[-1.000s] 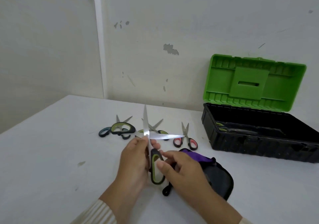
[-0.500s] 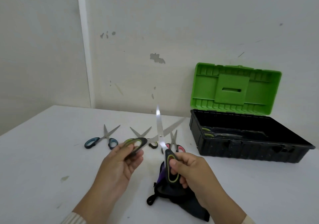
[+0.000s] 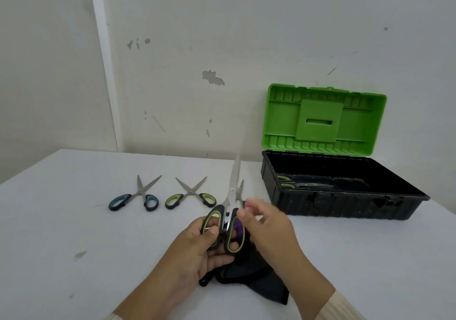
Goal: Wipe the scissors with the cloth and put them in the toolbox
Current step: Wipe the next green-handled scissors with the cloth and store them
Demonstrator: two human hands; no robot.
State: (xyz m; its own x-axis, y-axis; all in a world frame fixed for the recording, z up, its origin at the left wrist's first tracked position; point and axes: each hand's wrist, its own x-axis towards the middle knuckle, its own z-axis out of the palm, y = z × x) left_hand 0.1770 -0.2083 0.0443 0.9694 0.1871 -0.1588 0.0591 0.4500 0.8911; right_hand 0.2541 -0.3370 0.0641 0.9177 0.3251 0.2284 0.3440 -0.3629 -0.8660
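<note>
Large black-and-lime scissors [image 3: 232,191] up off the bench [image 3: 74,233], blades closed together and pointing up and away toward the wall [image 3: 222,36]. Gripped at the left handle loop by the left hand [image 3: 195,253], thumb laid across the loop, other fingers curled beneath. Right hand [image 3: 269,231] just beside the right loop, fingertips at its upper edge, too blurred to tell whether pinching or merely touching. Directly underneath, a dark cloth [image 3: 259,282] crumpled on the bench, with a patch of purple showing through the right loop and a small strap loop poking out at the cloth's left edge.

Just behind the raised blades, red-handled scissors [image 3: 239,189] flat on the bench, mostly hidden. Further left, green-handled scissors [image 3: 191,192], then blue-handled scissors [image 3: 139,195] — both lying with blades spread, tips toward the wall, well apart from the hands.

To the right, a black toolbox [image 3: 345,206] on the bench near the wall, with its green lid [image 3: 325,120] swung up and standing open. Inside, at the left end, one more pair with green handles [image 3: 303,185] lying flat on the floor of the box — blades pointing right. Behind everything, pale paint chipped in patches.
</note>
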